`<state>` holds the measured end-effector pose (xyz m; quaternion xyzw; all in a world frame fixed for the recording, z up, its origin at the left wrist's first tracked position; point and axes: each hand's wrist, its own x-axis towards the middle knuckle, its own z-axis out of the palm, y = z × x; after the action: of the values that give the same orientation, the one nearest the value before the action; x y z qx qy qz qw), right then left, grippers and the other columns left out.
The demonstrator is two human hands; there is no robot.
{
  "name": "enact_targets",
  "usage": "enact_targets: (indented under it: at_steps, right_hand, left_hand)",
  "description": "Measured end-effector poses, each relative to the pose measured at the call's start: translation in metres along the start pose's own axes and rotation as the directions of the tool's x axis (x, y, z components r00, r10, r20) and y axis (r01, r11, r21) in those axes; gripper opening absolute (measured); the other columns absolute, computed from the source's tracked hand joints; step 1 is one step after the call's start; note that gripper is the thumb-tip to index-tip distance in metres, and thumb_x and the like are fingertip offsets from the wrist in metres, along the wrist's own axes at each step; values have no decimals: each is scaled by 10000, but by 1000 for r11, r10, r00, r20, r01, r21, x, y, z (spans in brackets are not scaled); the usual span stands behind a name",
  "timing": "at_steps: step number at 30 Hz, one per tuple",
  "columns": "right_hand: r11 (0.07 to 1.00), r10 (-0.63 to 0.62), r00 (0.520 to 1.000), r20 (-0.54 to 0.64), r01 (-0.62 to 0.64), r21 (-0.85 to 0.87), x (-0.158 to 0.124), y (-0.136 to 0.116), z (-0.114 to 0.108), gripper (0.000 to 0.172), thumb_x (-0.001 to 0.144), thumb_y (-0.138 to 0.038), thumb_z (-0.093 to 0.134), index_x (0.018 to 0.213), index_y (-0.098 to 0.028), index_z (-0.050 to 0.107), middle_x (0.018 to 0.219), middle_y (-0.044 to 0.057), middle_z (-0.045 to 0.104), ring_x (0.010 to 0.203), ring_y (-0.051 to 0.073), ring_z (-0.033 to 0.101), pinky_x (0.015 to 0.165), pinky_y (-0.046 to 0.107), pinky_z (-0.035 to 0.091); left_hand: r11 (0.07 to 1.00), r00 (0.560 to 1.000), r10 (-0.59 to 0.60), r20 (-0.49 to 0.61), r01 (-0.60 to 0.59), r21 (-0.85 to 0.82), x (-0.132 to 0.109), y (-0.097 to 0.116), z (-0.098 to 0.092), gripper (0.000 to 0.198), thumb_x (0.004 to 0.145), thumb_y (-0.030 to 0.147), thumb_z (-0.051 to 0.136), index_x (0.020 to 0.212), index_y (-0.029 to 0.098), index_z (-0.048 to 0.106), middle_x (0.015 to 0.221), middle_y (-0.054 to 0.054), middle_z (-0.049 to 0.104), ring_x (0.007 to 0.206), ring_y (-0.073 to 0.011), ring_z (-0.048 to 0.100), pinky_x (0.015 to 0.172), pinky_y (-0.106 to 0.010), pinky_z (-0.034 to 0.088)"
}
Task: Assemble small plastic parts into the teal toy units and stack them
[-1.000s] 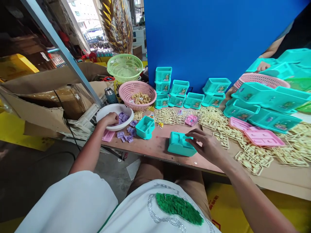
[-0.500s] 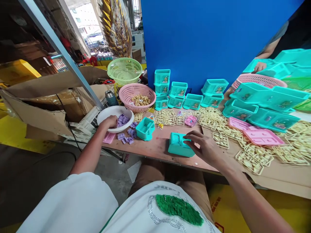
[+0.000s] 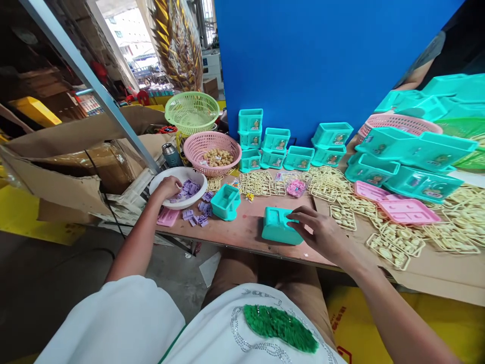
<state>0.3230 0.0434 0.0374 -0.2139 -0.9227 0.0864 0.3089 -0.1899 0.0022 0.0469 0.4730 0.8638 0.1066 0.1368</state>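
My left hand (image 3: pixel 170 187) is inside the white bowl (image 3: pixel 154 195), over its left part. Its fingers are curled down beside the small purple plastic pieces (image 3: pixel 190 190), and whether they pinch one is hidden. More purple pieces (image 3: pixel 204 210) lie on the table right of the bowl. My right hand (image 3: pixel 312 225) grips the right end of a teal plastic box (image 3: pixel 278 230), fingers on top and thumb bent inward. That box lies at the table's front edge with its recessed face up. A second teal box (image 3: pixel 226 202), its hollow upward, stands left of it.
Stacked teal boxes (image 3: pixel 276 146) line the blue panel (image 3: pixel 295 60). Cream part frames (image 3: pixel 341 202) and pink plastic trays (image 3: pixel 409 211) spread rightward. A pink basket (image 3: pixel 192 156) holds tan pieces; a green basket (image 3: pixel 192 108) stands behind. A metal post (image 3: pixel 98 96) slants at left. Another person's arm (image 3: pixel 419 76) shows far right.
My left hand has lifted slightly and its fingers have shifted within the bowl. My right hand stays at the teal box. The co-worker's hand at far right has gone from sight.
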Motion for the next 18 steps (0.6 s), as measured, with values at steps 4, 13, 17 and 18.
enact_targets:
  at_steps: [4,13,17,18]
  right_hand:
    - [1000,22,1000,3,-22,6,-1,0,-3,228,1041,-252,501,996,-179,713,942,101,720,686,164,708,584,258,523]
    - [1000,3,1000,-15,-3,-23,0,-3,0,211,1029,-230,513,1012,-186,719,952,100,726,726,176,719,618,270,536]
    - [1000,14,1000,-15,-14,-27,0,-5,-3,226,1032,-236,504,1029,-191,725,973,106,731,733,178,721,632,273,546]
    - [999,17,1000,-15,-17,-31,0,-5,-3,229,1033,-238,501,1030,-193,726,971,107,732,739,181,722,639,275,550]
  left_hand:
    - [982,990,10,-144,-37,-187,-1,-7,-6,265,737,315,710,944,155,756,828,-65,779,666,-185,730,671,-284,595]
    - [978,926,55,-373,-124,-166,-4,0,-8,201,800,280,592,924,172,709,849,-56,756,860,-229,746,855,-351,591]
    - [986,902,104,-419,-148,-72,-10,6,-11,137,805,258,614,881,185,703,1086,-105,749,1144,-278,674,1069,-395,483]
    - [987,902,107,-417,-146,-62,-11,8,-12,154,815,251,607,907,180,708,1082,-108,749,1131,-277,675,1061,-387,482]
